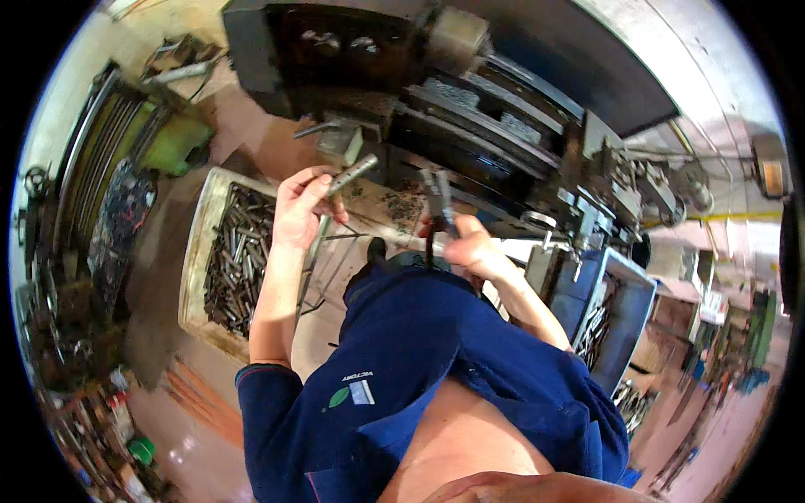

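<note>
My left hand point(300, 205) is raised above the right edge of a cream tub and pinches a metal rod point(355, 171). The rod is slim and grey with small dark spots or holes along it, tilted up to the right. Around a dark two-pronged hand tool point(441, 199), my right hand point(476, 250) is closed in front of my waist. Its prongs point away from me, and motion blur hides its exact kind. The rod and the tool are apart.
Many metal rods point(241, 264) fill the cream tub point(192, 281) at left. A large lathe point(478, 126) stands ahead. On the right, a blue crate point(641, 298) holds more metal pieces. A green machine point(172, 147) is at far left, and a thin metal stand point(323, 267) rises beside the tub.
</note>
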`<state>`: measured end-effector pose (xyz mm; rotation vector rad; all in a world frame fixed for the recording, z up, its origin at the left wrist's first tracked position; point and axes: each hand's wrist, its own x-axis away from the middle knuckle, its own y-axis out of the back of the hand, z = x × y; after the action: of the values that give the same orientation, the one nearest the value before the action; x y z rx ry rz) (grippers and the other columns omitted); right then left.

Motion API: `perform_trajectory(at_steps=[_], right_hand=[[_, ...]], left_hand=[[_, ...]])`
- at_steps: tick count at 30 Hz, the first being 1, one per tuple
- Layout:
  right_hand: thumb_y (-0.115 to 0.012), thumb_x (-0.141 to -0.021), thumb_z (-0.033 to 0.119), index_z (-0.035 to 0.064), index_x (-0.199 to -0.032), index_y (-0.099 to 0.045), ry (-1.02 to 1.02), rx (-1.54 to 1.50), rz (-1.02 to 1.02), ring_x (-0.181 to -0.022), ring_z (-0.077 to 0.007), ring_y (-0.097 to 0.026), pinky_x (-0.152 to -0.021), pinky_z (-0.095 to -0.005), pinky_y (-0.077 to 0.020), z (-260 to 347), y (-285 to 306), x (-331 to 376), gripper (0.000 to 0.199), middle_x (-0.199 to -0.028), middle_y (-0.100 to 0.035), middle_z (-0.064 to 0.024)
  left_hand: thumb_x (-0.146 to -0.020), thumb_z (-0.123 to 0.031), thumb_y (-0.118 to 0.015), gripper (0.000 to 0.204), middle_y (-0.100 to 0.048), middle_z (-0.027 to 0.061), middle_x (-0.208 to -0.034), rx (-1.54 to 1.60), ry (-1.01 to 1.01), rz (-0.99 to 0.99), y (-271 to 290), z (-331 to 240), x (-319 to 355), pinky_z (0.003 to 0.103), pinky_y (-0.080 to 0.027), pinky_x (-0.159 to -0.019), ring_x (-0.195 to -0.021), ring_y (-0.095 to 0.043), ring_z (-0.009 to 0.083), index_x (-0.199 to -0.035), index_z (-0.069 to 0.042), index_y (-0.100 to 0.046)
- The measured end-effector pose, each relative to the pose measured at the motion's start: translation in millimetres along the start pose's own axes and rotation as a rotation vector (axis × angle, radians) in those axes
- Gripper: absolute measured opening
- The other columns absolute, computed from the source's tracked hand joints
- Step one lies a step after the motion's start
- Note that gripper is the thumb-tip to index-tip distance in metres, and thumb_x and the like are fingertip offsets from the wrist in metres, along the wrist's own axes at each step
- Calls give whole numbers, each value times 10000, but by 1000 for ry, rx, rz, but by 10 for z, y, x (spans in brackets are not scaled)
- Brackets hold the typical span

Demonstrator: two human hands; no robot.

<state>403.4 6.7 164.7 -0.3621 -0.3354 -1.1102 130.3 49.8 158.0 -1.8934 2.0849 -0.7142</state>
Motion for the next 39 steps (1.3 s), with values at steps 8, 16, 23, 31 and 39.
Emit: perform_trajectory(at_steps=[8, 16, 23, 31, 39], right_hand=[[-573, -587, 205, -31, -788, -476, 138, 377, -132, -673, -270, -495, -636, -354, -394, 74, 53, 216, 325, -686, -501, -160], [-578, -596, 202, -54, -844, -483, 45, 339, -308, -723, -349, -529, -673, -383, -402, -6, 105, 345, 369, -713, -526, -219], [-589, -582, 209, -29, -889, -515, -24, 318, -410, -736, -316, -539, -684, -343, -421, -31, 94, 330, 396, -737, -545, -189], [-503, -608, 71, 36, -782, -488, 2, -89, -474, -626, -102, -421, -574, -244, -342, -126, 125, 193, 178, -660, -464, 3], [-489, -648, 9, 49, -790, -501, 236, -258, -791, -638, -81, -413, -583, -216, -341, -194, 356, -107, 148, -700, -468, 14]], left_hand=[[-844, -165, -582, 228, -615, 93, -640, -149, 160, 259, -714, 220, -129, 273, -507, -484, -508, -603, 171, -959, 32, -581], [-847, -171, -570, 225, -600, 97, -623, -136, 277, 319, -958, 434, -208, 287, -494, -461, -492, -583, 184, -939, 33, -581], [-839, -177, -580, 215, -596, 73, -617, -183, 390, 354, -1001, 485, -385, 280, -494, -465, -490, -580, 160, -927, 19, -580], [-830, -95, -542, 212, -584, 66, -724, -258, 355, 276, -622, 737, -687, 257, -506, -514, -534, -593, 147, -988, 48, -545], [-758, 15, -588, 553, -527, 107, -1165, -109, 537, 677, -830, 1121, -438, 295, -447, -859, -1067, -511, 182, -1266, 7, -368]])
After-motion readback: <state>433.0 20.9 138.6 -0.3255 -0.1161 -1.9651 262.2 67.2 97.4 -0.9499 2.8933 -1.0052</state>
